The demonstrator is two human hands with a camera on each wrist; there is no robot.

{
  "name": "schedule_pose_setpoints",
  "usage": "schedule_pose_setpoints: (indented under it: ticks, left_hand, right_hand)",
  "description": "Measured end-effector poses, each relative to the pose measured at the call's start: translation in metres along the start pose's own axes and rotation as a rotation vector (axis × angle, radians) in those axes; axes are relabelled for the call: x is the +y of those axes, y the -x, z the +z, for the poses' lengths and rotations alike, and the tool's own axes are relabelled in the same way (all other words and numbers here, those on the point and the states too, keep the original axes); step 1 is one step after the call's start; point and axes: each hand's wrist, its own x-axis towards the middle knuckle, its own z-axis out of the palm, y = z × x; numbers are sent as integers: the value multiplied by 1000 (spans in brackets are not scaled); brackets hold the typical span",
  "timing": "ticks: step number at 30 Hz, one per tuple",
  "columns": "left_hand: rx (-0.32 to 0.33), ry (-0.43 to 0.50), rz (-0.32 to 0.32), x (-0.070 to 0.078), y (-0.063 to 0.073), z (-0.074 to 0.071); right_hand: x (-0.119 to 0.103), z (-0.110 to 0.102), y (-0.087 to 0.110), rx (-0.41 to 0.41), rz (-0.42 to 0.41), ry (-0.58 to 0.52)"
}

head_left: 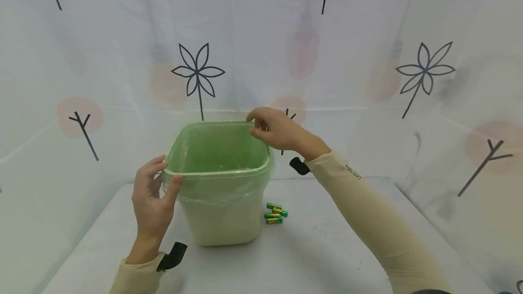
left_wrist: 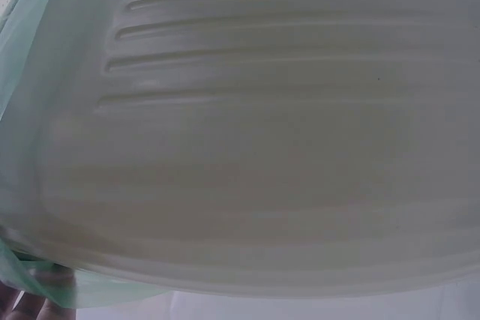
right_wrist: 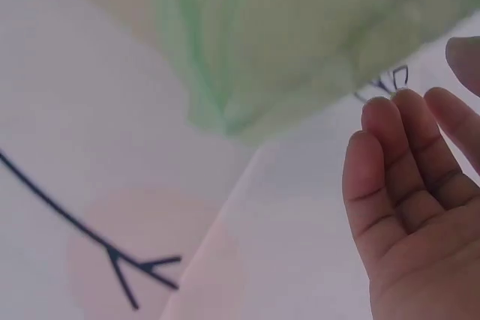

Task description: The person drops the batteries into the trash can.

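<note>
A cream trash bin (head_left: 222,221) stands upright on the table, lined with a translucent green trash bag (head_left: 224,188) folded down over its rim. My left hand (head_left: 153,198) spans the bin's near left corner, its thumb against the bag at the front and its fingers along the left side. Through the bag's loose edge, some left fingers (left_wrist: 56,290) show in the left wrist view. At the far right corner my right hand (head_left: 279,131) hovers by the rim with loosely bent fingers. In the right wrist view, this hand holds nothing, and the bag (right_wrist: 225,58) hangs beside it.
Several green and gold batteries (head_left: 274,214) lie in a small group on the white table (head_left: 318,248), right of the bin. A pale curtain (head_left: 253,35) printed with flowers and twigs surrounds the table at the back and sides.
</note>
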Motion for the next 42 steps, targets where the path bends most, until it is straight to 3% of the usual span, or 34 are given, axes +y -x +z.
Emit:
schedule_pose_setpoints:
  ticks: [6,12,22,28,42]
  left_hand:
    - [12,15,4,-1,0,-1]
    - [7,14,-3,-2,0,0]
    - [14,26,-3,-3,0,0]
    - [15,32,-5,-4,0,0]
    - [13,13,-18,-2,0,0]
  right_hand:
    - [23,-9,24,53,30,-21]
    - [40,2,52,57,97,-55]
    - [66,56,92,-27,145,-63]
    - [71,86,111,-77,205,-125]
    - [72,146,137,-230,235,-235]
